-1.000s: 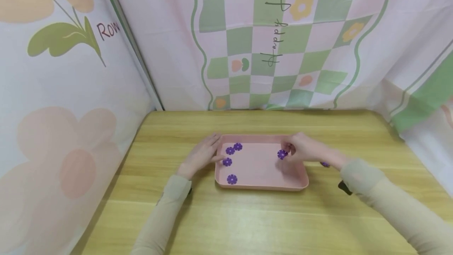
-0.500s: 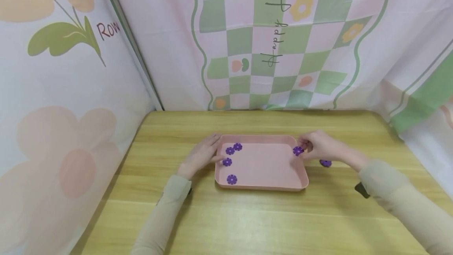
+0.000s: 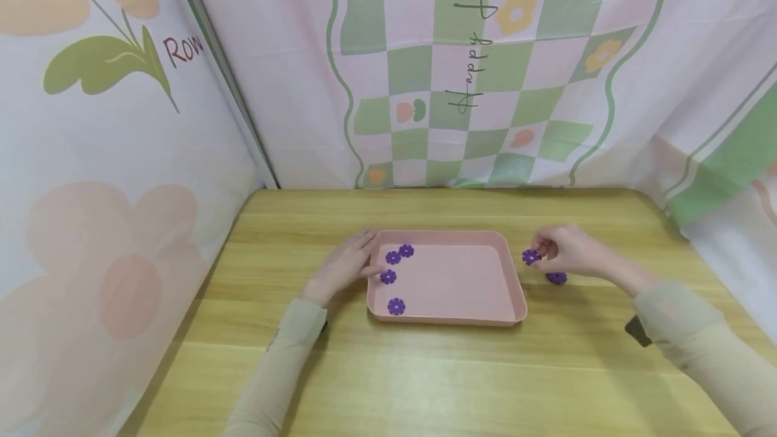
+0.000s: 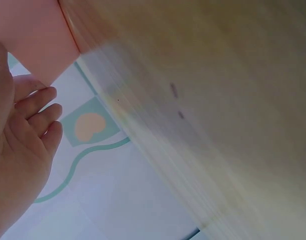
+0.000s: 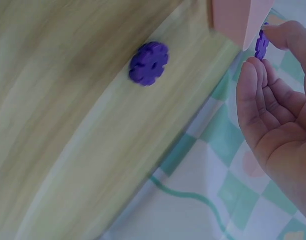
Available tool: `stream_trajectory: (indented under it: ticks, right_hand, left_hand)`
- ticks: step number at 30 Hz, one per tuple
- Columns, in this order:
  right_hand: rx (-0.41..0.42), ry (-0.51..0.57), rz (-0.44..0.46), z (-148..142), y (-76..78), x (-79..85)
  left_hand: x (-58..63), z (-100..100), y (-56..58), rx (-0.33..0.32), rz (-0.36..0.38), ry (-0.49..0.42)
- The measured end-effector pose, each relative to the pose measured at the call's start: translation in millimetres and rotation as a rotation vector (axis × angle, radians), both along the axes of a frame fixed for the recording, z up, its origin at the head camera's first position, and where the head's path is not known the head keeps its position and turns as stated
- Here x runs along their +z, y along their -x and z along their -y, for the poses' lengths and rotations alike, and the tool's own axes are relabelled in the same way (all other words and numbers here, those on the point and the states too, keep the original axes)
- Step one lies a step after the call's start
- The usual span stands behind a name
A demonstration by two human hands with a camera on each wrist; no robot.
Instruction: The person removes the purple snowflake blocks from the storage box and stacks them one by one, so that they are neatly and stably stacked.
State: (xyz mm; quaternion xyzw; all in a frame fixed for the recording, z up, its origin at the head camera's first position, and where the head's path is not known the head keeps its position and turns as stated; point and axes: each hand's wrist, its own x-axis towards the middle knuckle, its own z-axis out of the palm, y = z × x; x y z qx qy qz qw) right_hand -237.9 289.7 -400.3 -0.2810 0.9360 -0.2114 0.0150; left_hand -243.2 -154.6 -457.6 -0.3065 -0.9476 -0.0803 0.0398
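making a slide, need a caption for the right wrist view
Right hand pinches a purple disc near a pink tray; at least one other disc lies on the table.

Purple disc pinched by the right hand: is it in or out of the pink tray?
Out: in the head view, the right hand pinches the purple disc just right of the pink tray.

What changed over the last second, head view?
The right hand moved right, carrying its pinched purple disc from over the right part of the pink tray, past the rim, to just outside it above the table. Nothing was newly grasped or let go. Unchanged: the left hand at the tray's left edge, the tray itself, and the four purple discs inside.
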Motion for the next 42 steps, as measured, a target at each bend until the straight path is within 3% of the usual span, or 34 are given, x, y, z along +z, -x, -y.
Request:
stream_trajectory:
  ticks: [23, 42]
  right_hand:
    - [-0.124, -0.087, 0.037, -42, -5.6, -25.6]
    - [-0.14, -0.077, 0.1, -48, -5.8, -35.6]
  left_hand:
    - [-2.0, 1, 0.4, 0.007, -0.015, 0.029]
    - [2.3, 0, -2.2, 0.015, 0.007, 0.02]
